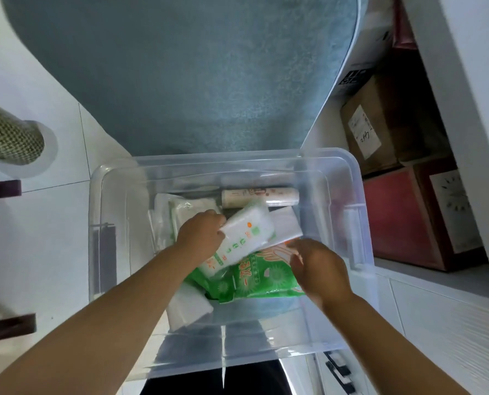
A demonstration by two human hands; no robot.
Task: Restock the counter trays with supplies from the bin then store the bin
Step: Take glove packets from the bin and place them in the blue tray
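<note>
A clear plastic bin stands on the floor below me, holding several plastic-wrapped supply packs. My left hand is inside it and grips the left edge of a white pack with orange and green print, tilted above the others. My right hand reaches in from the right, its fingers curled on the top edge of a green printed pack. A cream printed roll lies along the bin's far wall. White packs lie at the left and underneath.
A teal oval rug lies past the bin on the white tile floor. On the right an open white shelf holds cardboard boxes and a red box. A patterned cylinder stands at the far left.
</note>
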